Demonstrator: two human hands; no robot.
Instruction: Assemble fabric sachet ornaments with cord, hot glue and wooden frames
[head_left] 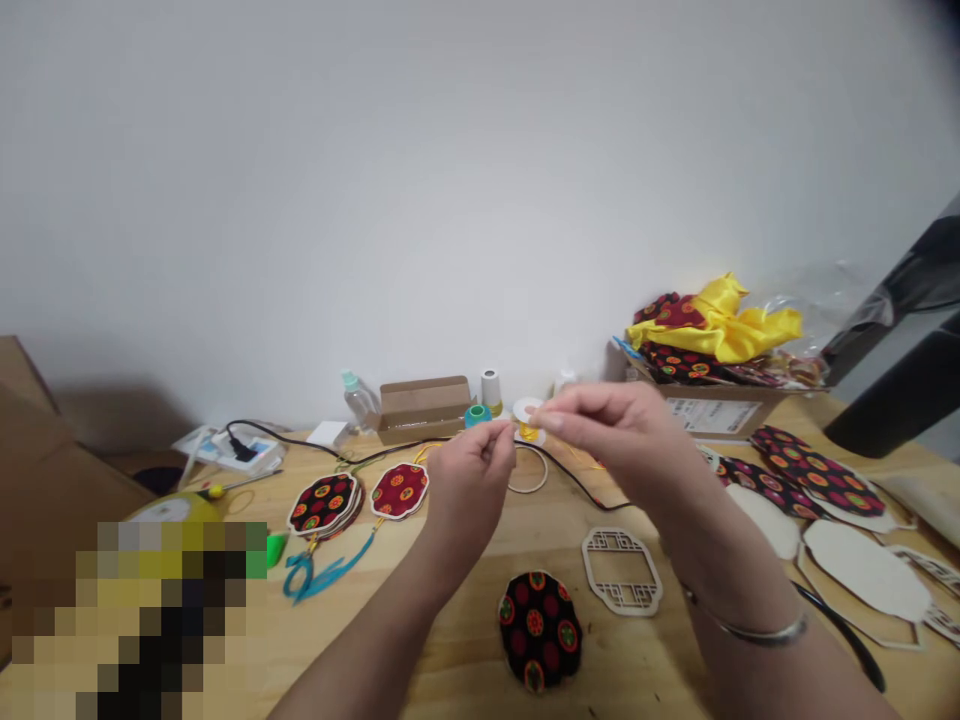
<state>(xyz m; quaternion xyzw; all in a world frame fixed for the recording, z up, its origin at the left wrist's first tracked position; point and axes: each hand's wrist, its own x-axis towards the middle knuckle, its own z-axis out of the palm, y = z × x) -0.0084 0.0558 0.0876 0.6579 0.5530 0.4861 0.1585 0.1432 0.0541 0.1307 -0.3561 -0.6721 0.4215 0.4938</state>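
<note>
Both hands are raised over the middle of the table, close to each other. My left hand (474, 472) is closed in a pinch, and anything between its fingertips is too small to make out. To its right, my right hand (607, 430) pinches thumb against fingers, with its contents also too fine to see. Behind the fingertips stands a spool of yellow cord (529, 432). Below the hands lie a black fabric-covered panel (540, 630) with round red and orange motifs and a pale wooden lattice frame (652, 590).
Patterned pendants (399, 491) with blue tassels lie left. At the back are a cardboard box (427, 410), teal thread spool (477, 414), power strip (259, 458) and black cable. Right, a carton (720, 412) overflows with fabric; wooden panels (866, 570) lie before it.
</note>
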